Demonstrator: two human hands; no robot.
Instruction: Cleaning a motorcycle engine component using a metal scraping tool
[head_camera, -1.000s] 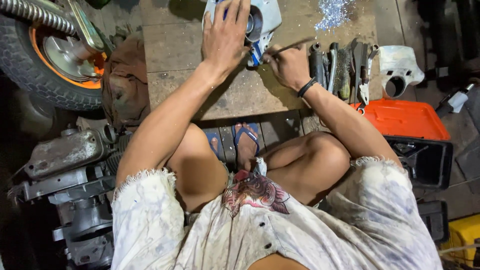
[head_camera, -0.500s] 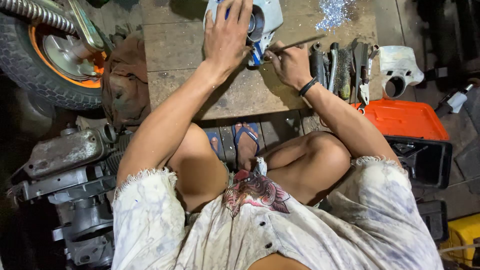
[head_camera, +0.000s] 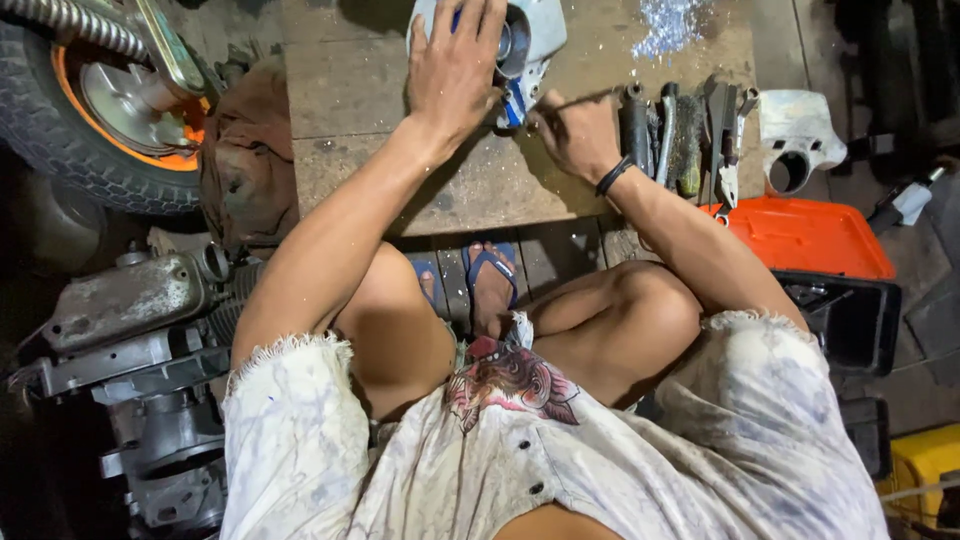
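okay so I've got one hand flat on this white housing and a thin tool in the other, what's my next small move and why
Probably keep the left hand pressing the white housing down on the wooden board and ease the thin tool's tip in at its lower edge. The right hand already holds the tool there, and the housing sits loose on the board.

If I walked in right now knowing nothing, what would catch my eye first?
Probably the two hands at the top of the wooden board: the left hand lies flat on a pale metal housing, while the right hand grips a thin tool beside it. Next, the tyre with its orange rim at top left, the grey engine at lower left, and the orange case lid beside a row of hand tools.
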